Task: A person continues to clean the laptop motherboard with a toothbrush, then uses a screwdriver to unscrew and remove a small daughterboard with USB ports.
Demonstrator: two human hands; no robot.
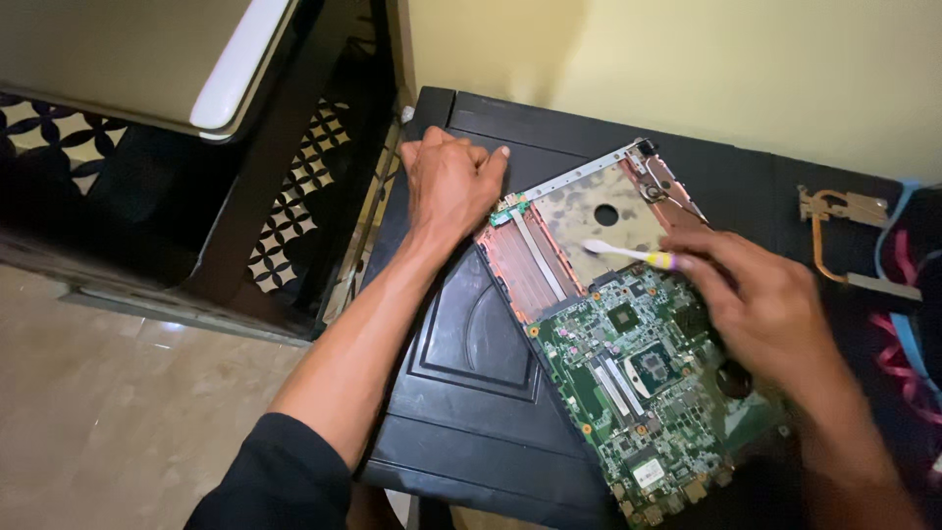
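Head view: the green circuit board (648, 383) lies in a laptop chassis (589, 226) on a black table (471, 393). It looks stiff yet fragile; edges suit gripping. The left hand (449, 182) presses flat, fingers together, on the chassis corner. The right hand (765, 304) pinches a toothbrush (628, 253), bristles on the chassis.

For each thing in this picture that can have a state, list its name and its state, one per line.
Circuit board: bare, out of its case, lying flat, tilted across the black table.
Metal panel: flat, stained, partly under the board.
Toothbrush: held, bristles on the panel.
Left hand: flat, pressing by the panel's corner.
Right hand: gripping the toothbrush.
Copper heat pipe: detached, lying aside.
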